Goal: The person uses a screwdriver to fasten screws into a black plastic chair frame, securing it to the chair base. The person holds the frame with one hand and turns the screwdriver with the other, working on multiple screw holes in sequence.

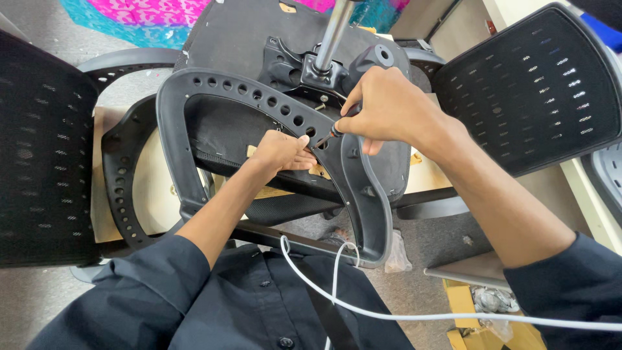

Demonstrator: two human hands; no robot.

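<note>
Gripping a screwdriver (338,126), the right hand (387,104) was closed around its dark handle, with the reddish tip angled down and left into the perforated rim of a grey plastic armrest loop (194,139). The left hand (280,153) reached through the loop from the near side, its fingers (299,140) bunched narrow at the very spot where the tip met the plastic, as if steadying a screw there; whether a screw sat under them could not be told. The loop lay across the underside of an upturned black chair seat (240,32), whose metal gas column (335,29) rose toward the far edge of the view. A second grey armrest (120,175) lay flat to the left, and two black mesh backrests stood at the far left (39,149) and far right (538,84). A white cable (402,316) trailed across the near right, over the person's dark shirt.

By the look of it, the step in hand was driving a fastener through the armrest into the seat. A next move would seem to call for keeping the driver square to the hole while the left fingers stayed clear of the tip.
</note>
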